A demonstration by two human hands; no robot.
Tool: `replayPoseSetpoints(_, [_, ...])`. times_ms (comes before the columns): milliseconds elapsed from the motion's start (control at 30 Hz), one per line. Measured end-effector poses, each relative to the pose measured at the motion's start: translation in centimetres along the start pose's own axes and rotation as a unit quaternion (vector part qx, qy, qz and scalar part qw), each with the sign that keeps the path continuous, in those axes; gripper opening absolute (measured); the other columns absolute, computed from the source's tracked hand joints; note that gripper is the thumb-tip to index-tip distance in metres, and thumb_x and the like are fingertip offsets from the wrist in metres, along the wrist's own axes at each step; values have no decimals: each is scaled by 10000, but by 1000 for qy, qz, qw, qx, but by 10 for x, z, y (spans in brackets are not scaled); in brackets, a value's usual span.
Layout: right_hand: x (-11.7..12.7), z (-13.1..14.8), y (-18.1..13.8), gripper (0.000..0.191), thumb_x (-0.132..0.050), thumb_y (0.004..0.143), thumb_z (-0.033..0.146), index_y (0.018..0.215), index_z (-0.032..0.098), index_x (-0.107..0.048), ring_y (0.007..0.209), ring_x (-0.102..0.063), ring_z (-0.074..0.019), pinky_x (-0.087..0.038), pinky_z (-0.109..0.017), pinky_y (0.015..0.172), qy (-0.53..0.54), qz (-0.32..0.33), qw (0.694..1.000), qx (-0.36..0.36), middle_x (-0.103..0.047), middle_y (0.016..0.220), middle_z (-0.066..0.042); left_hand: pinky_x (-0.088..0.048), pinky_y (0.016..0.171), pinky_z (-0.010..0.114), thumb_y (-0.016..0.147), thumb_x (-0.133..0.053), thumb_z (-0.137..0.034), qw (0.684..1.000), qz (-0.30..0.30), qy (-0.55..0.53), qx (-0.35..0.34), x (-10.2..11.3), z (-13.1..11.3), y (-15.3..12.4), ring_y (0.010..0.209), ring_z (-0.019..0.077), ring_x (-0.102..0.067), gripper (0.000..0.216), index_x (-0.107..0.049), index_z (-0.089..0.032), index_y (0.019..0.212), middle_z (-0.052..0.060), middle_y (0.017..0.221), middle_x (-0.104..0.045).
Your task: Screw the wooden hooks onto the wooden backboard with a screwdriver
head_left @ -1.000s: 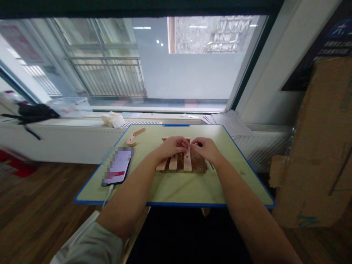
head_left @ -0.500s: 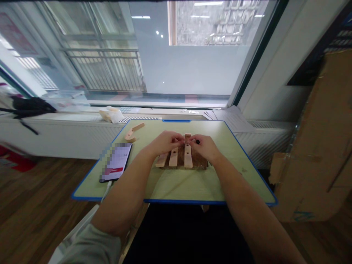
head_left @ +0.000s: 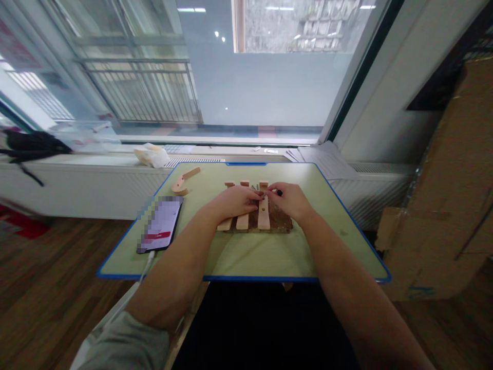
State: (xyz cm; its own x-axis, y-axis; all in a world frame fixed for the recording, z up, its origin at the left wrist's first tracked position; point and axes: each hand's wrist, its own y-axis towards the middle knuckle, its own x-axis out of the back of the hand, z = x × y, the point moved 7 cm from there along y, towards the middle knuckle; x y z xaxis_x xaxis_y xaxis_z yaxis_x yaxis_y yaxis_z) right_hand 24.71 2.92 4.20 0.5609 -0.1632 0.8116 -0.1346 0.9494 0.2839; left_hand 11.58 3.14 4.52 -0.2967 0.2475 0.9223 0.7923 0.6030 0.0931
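Note:
A brown board [head_left: 280, 218] lies on the small table, with several pale wooden strips across it. The right wooden strip [head_left: 264, 220] has dark holes along its middle. My left hand [head_left: 235, 200] reaches over the left strips, thumb and fingers pinched together at the right strip's upper part; what they hold is too small to make out. My right hand [head_left: 293, 199] is closed on a small thing with a black end [head_left: 279, 193], its fingertips meeting the left ones over that strip. Thin grey metal bits [head_left: 255, 187] show just beyond the left fingers.
A loose, bent wooden piece [head_left: 180, 185] lies at the table's far left. In front of it is a phone [head_left: 162, 226] with a white cable [head_left: 148, 264]. Blue edging [head_left: 262, 279] borders the table. A radiator, windowsill and large cardboard box [head_left: 435, 216] stand around it.
My left hand has shifted slightly, and more of the strips' far ends and the grey bits show. My right hand keeps the black-ended thing at the same strip. The view has tilted a little.

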Motion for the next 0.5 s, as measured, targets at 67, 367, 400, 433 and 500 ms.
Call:
replayPoseSetpoints(67, [-1,0,0,286,-542,864,382,959,203,-744,748,-641,-170,-429,-266,691,-8,2,1000,2,-753,902,-67,-474,933,301,781,-597,-162,1000,-12,-8,6,1,2,1,1018,201,-649,333,-718,-266,1074,12,1114,-718])
replayPoseSetpoints(367, [-6,-2,1,297,-524,871,382,986,219,-744,805,-661,-196,-438,-286,722,-21,10,1000,19,-755,943,-70,-485,912,320,756,-652,-190,998,-49,-14,23,3,3,3,1020,233,-653,273,-738,-250,1008,19,1084,-725])
replayPoseSetpoints(400, [-8,-1,1,302,-519,874,385,990,223,-745,805,-663,-200,-438,-289,719,-24,13,999,23,-756,943,-70,-487,902,322,759,-648,-191,999,-46,-6,23,3,3,3,1006,233,-655,274,-735,-246,1012,21,1071,-728])
replayPoseSetpoints(433, [-8,0,0,304,-514,876,384,998,227,-744,812,-665,-203,-439,-291,719,-27,15,999,29,-755,950,-68,-489,893,324,762,-643,-193,999,-43,5,24,3,2,3,994,234,-657,271,-733,-241,1013,23,1060,-729])
replayPoseSetpoints(500, [-10,3,0,304,-501,883,371,1023,241,-737,835,-670,-207,-442,-293,724,-34,15,998,41,-754,978,-59,-491,883,331,769,-630,-200,999,-37,28,23,2,1,3,985,237,-654,260,-730,-231,1008,28,1047,-729])
